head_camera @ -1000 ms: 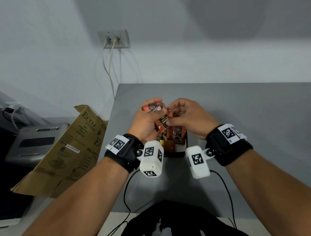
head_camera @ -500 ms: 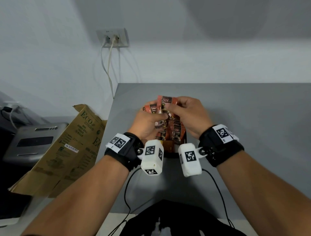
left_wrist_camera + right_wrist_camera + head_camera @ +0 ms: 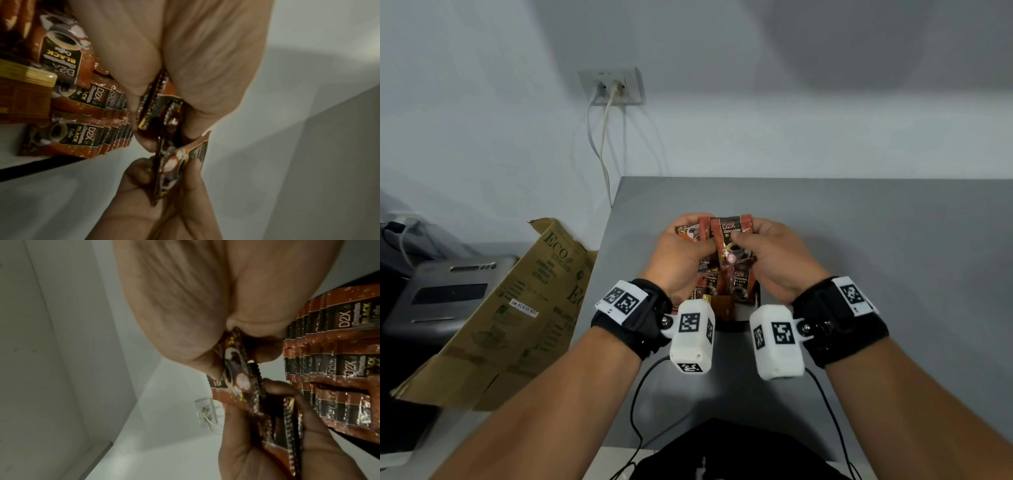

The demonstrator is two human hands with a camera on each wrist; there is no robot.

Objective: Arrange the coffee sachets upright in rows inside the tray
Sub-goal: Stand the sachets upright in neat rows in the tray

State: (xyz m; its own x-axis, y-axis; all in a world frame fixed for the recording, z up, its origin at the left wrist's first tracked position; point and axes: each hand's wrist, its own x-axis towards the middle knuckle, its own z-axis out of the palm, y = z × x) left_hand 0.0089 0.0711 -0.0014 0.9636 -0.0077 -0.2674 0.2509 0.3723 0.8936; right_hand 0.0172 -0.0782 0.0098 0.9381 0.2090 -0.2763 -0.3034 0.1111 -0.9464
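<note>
Orange-brown D2X coffee sachets stand upright in rows (image 3: 740, 287) in a small tray (image 3: 731, 326) on the grey table. Just above the tray my left hand (image 3: 685, 251) grips a small bundle of sachets (image 3: 690, 233). My right hand (image 3: 763, 246) pinches one sachet (image 3: 732, 240), upright and face toward me, against that bundle. In the left wrist view the bundle (image 3: 162, 104) sits between thumb and fingers, with the right hand's sachet (image 3: 174, 164) below it. The right wrist view shows the pinched sachet (image 3: 298, 381) beside the packed rows (image 3: 339, 369).
Brown gold-topped packets (image 3: 719, 305) stand at the tray's near end. A flattened cardboard box (image 3: 517, 308) leans off the table's left edge beside a grey device (image 3: 445, 294). A wall socket (image 3: 613, 87) with cables is behind. Bare grey tabletop (image 3: 893, 240) spreads to the right.
My right hand lifted its sachet from low over the tray and turned it upright against the left hand's bundle. Both hands drew closer together.
</note>
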